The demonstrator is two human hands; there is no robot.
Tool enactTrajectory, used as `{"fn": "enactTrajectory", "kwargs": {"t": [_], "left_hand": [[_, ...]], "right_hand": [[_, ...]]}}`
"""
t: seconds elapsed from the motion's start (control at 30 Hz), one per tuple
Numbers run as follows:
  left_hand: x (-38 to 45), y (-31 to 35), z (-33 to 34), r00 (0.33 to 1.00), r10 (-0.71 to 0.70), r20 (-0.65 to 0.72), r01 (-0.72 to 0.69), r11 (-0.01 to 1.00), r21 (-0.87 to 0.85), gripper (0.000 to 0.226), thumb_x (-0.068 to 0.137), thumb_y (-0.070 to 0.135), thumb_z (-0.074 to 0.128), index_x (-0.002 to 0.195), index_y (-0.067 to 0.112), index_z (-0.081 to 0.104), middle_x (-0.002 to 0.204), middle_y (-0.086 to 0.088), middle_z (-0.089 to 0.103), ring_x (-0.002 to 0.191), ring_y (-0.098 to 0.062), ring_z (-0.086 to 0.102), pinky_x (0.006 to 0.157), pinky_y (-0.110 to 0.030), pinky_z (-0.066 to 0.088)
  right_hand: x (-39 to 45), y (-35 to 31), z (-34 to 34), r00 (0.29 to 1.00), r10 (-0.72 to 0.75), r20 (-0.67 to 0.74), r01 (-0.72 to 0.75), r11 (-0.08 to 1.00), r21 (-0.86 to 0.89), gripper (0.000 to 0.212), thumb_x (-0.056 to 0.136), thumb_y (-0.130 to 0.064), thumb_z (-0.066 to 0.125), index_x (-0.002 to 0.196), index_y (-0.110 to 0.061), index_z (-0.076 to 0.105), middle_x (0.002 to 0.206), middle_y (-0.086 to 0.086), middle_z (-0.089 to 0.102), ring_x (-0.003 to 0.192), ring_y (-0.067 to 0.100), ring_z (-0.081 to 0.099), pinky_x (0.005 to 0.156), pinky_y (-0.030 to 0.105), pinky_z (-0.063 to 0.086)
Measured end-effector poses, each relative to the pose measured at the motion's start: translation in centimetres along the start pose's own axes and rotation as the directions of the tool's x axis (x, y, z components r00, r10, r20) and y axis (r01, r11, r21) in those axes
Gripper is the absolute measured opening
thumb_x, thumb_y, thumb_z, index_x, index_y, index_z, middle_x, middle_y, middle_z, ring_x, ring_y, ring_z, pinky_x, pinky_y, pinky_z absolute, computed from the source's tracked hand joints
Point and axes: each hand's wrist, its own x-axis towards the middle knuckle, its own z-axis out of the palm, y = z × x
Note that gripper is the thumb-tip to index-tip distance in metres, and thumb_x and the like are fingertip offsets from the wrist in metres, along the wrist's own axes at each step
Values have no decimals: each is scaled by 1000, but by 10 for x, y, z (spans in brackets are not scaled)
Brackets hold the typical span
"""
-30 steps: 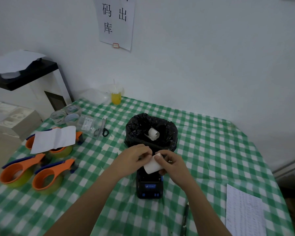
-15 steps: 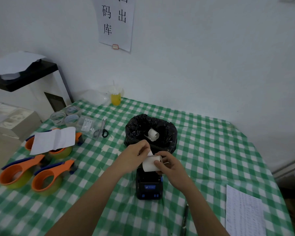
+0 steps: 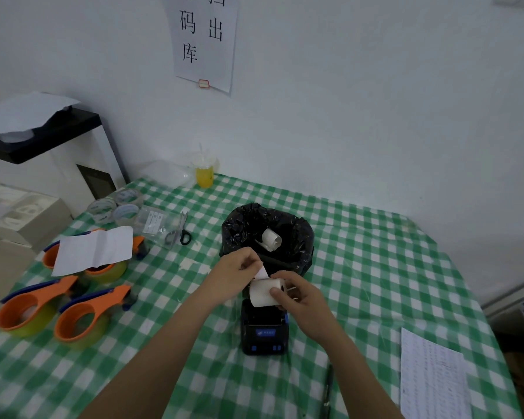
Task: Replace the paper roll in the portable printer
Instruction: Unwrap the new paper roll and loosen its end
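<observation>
A small black portable printer (image 3: 263, 331) with blue buttons lies on the green checked tablecloth (image 3: 375, 267), its rear part hidden under my hands. Just above it my right hand (image 3: 300, 300) grips a white paper roll (image 3: 263, 293) by its end. My left hand (image 3: 235, 275) pinches the roll's loose paper tail and holds it lifted up and to the left. Behind the printer stands a bin lined with a black bag (image 3: 300, 237), and a second, partly unrolled paper roll (image 3: 271, 238) lies inside it.
Three orange tape dispensers (image 3: 82, 316) and a folded white sheet (image 3: 94, 249) lie at the left. Scissors (image 3: 180, 231), clear tape rolls (image 3: 112, 205) and a yellow cup (image 3: 204, 173) sit farther back. A printed sheet (image 3: 433, 373) and a pen (image 3: 327, 388) lie front right.
My left hand has peeled the roll's paper tail free and drawn it upward. The roll has turned in my right hand, its core end now facing right.
</observation>
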Motion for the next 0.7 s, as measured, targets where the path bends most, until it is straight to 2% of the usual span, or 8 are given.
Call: {"fn": "enactTrajectory", "kwargs": {"t": [0.1, 0.23, 0.37, 0.6, 0.7], "left_hand": [[1, -1, -1, 1000, -21, 4, 21, 1000, -3, 13, 91, 21, 52, 85, 12, 59, 78, 1, 60, 71, -12, 54, 70, -27, 46], [2, -3, -1, 999, -50, -1, 50, 999, -9, 13, 90, 23, 53, 86, 14, 61, 90, -11, 67, 82, -23, 63, 79, -37, 52], [3, -5, -2, 998, -69, -8, 69, 998, -9, 13, 89, 25, 54, 86, 15, 62, 91, -10, 69, 85, -25, 66, 85, -46, 55], [6, -4, -1, 994, -103, -25, 103, 995, -10, 14, 89, 24, 54, 88, 13, 62, 91, -11, 70, 85, -26, 66, 87, -49, 53], [8, -6, 0, 993, -118, -20, 117, 993, -19, 15, 89, 24, 54, 89, 12, 62, 91, -14, 71, 86, -28, 67, 86, -51, 53]], "right_hand": [[0, -1, 0, 1000, -10, 0, 10, 1000, -14, 32, 89, -24, 62, 90, -56, 59, 83, -16, 62, 74, 7, 57, 75, 38, 55], [0, -3, 1, 1000, -12, 7, 12, 1000, -27, 33, 89, -24, 62, 90, -57, 59, 83, -28, 62, 74, 4, 57, 75, 37, 55], [0, -3, 1, 1000, -9, 12, 9, 1000, -27, 35, 88, -23, 62, 88, -58, 59, 85, -30, 62, 75, 1, 57, 76, 37, 55], [1, 2, 2, 1000, 8, -2, -8, 1000, -13, 23, 87, -24, 64, 97, -45, 61, 89, -17, 61, 75, 0, 58, 78, 36, 56], [1, 2, 1, 1000, 1, 2, -1, 1000, -11, 25, 88, -22, 63, 96, -46, 60, 88, -22, 62, 77, -2, 58, 76, 32, 56]]}}
